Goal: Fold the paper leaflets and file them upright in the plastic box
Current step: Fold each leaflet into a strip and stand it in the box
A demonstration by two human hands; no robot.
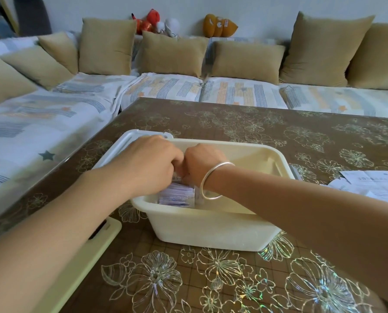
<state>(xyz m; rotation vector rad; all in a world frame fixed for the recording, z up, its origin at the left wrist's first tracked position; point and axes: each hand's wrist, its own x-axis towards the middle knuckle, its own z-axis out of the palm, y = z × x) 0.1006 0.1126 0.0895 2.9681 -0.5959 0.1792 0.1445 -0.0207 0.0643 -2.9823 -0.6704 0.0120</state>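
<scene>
Both forearms are bare; behind the right hand point(202, 161) a bangle point(203, 181) rings the wrist (thin, smooth, silver-coloured, a plain round band).

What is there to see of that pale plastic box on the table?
The plastic box is a cream, slightly glossy rectangular tub with rounded corners and a rolled rim. It is open-topped and stands flat on the floral-patterned table. A grey clip shows at its right end. Folded leaflets stand in its near left corner, where the left hand and right hand both reach in, fingertips hidden. The rest inside looks bare.
</scene>
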